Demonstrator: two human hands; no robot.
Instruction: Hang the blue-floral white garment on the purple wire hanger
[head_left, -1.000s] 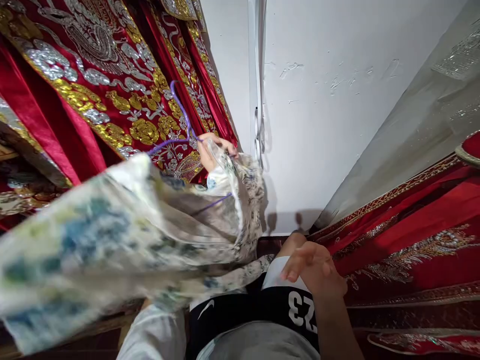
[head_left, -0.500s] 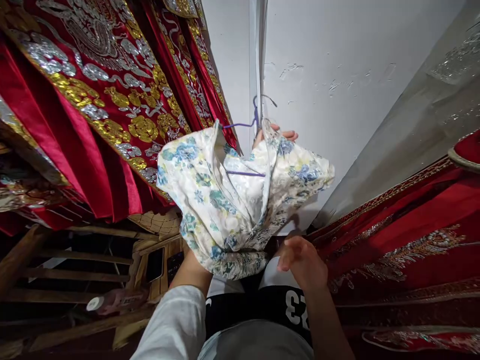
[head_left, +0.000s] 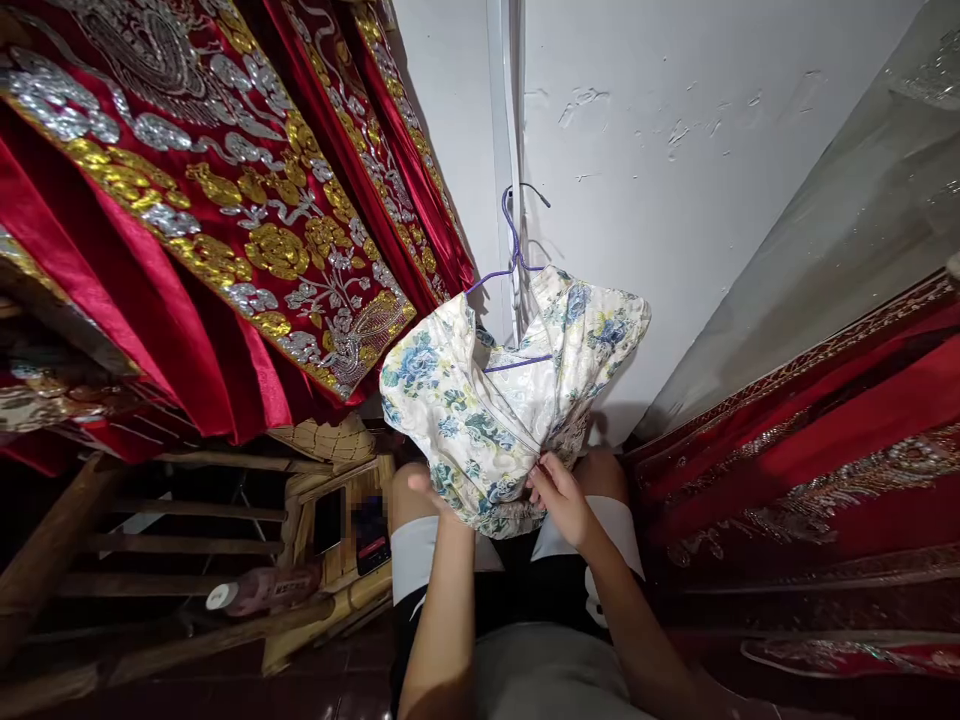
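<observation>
A short white blouse [head_left: 465, 420] with blue and green flowers hangs in front of me on a purple wire hanger [head_left: 514, 235]. Its V-shaped neckline faces me, with the hanger's lower bar showing inside. At the front, low on the neckline, my right hand [head_left: 559, 497] is closed, pinching the fabric between thumb and fingers. My left hand [head_left: 439, 500] is at the blouse's lower left edge, its thumb stretched away from the cloth. The other left fingers are mostly hidden behind the blouse.
A pale vertical pole [head_left: 514, 110] stands behind the hanger against a white wall [head_left: 637, 150]. Red embroidered cloth [head_left: 277, 250] hangs at left, more red cloth [head_left: 825, 480] at right. Lower left, a bamboo bench [head_left: 187, 545] bears a bottle [head_left: 262, 590] and a phone [head_left: 371, 535].
My left hand has come down from the blouse's neck, where it reached through, to the lower left edge. My right hand has moved up and taken hold of the front. The blouse hangs more evenly.
</observation>
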